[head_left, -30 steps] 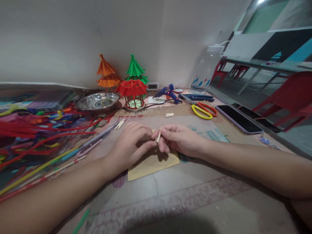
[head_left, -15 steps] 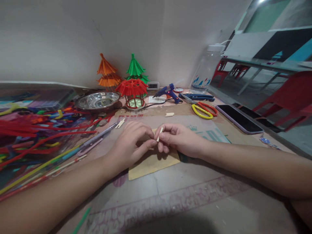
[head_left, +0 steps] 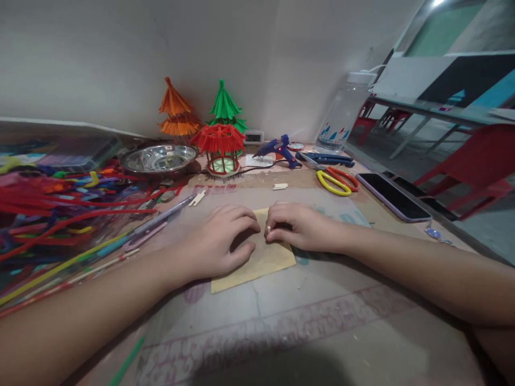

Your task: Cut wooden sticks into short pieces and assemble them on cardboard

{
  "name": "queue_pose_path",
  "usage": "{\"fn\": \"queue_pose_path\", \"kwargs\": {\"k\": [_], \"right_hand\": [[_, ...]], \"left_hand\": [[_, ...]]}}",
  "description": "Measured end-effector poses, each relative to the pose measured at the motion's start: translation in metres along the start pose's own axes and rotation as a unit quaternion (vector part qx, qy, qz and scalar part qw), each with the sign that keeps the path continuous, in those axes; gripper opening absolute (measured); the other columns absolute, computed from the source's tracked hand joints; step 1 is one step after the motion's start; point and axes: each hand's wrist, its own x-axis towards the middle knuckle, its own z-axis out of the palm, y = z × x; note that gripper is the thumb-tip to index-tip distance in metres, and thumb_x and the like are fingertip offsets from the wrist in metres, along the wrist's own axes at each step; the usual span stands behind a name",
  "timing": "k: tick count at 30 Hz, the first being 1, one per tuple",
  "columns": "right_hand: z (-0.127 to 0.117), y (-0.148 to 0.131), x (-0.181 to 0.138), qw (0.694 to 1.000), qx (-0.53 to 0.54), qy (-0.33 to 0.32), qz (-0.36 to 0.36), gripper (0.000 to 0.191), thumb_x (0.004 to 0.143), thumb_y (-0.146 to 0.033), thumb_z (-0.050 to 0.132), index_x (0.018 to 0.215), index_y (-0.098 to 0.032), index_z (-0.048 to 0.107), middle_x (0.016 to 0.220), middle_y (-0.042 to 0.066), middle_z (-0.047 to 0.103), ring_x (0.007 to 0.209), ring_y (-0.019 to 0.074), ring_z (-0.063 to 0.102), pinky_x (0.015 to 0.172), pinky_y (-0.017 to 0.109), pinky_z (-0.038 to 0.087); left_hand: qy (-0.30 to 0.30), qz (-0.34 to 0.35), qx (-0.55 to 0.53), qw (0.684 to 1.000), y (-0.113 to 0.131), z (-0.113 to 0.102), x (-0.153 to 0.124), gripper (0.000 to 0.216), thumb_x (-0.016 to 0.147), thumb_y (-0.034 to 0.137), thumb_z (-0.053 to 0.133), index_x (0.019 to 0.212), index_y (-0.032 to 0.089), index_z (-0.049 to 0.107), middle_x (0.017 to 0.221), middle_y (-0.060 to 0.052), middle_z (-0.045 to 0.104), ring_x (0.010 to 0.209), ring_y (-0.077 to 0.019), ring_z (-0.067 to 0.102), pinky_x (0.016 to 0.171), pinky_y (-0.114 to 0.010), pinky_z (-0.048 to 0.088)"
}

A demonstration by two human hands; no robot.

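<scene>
My right hand [head_left: 295, 228] is closed in a pinch, with the end of a small pale wooden stick [head_left: 269, 229] showing between thumb and finger. The rest of the stick is hidden by the fingers. Just to its left, my left hand [head_left: 223, 238] is open, thumb and fingers apart and nothing between them. Both hands are low over a tan, paper-like sheet [head_left: 257, 271] on the table. Short pale sticks [head_left: 197, 198] lie beyond my left hand, and a few more pale sticks [head_left: 280, 186] lie farther back.
Coloured pipe cleaners [head_left: 52, 214] heap at left beside a metal bowl [head_left: 159, 160]. Behind stand orange [head_left: 177, 115], green [head_left: 222, 104] and red [head_left: 219, 138] roofed models. A blue glue gun [head_left: 277, 149], scissors [head_left: 336, 182], phone [head_left: 392, 197] and bottle [head_left: 341, 115] stand or lie right.
My hands have moved apart; the left fingers have come away from the right hand. The stick, formerly pointing up in the right fingers, now shows only its end.
</scene>
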Motion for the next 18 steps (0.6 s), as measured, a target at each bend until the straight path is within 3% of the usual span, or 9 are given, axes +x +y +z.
{"fn": "queue_pose_path", "kwargs": {"k": [6,14,18], "right_hand": [[-0.002,0.002,0.000,0.997,-0.075,0.000,-0.002,0.010,0.095,-0.023,0.060,0.088,-0.017,0.065,0.084,0.005,0.064,0.081,0.0182,0.056,0.075,0.031,0.043],[0.000,-0.011,-0.004,0.998,-0.038,-0.003,-0.045,0.025,0.103,-0.026,0.046,0.092,-0.018,0.067,0.090,0.007,0.068,0.086,0.0187,0.060,0.079,0.033,0.046],[-0.001,-0.005,-0.003,0.998,-0.044,0.048,-0.011,0.021,0.100,-0.028,0.049,0.091,-0.018,0.065,0.086,0.006,0.068,0.081,0.0180,0.059,0.076,0.032,0.045]], "left_hand": [[-0.003,-0.003,0.007,1.000,0.002,-0.002,0.001,0.024,0.089,0.026,0.058,0.110,0.019,0.066,0.117,-0.010,0.066,0.112,-0.0280,0.060,0.101,-0.048,0.047],[-0.001,-0.002,0.010,1.000,0.001,-0.001,0.001,0.023,0.089,0.028,0.057,0.109,0.020,0.067,0.116,-0.010,0.066,0.111,-0.0285,0.060,0.101,-0.048,0.047],[0.025,-0.025,0.035,0.999,0.001,-0.001,0.001,0.026,0.091,0.037,0.060,0.107,0.018,0.067,0.114,-0.010,0.068,0.108,-0.0299,0.062,0.097,-0.050,0.047]]}}
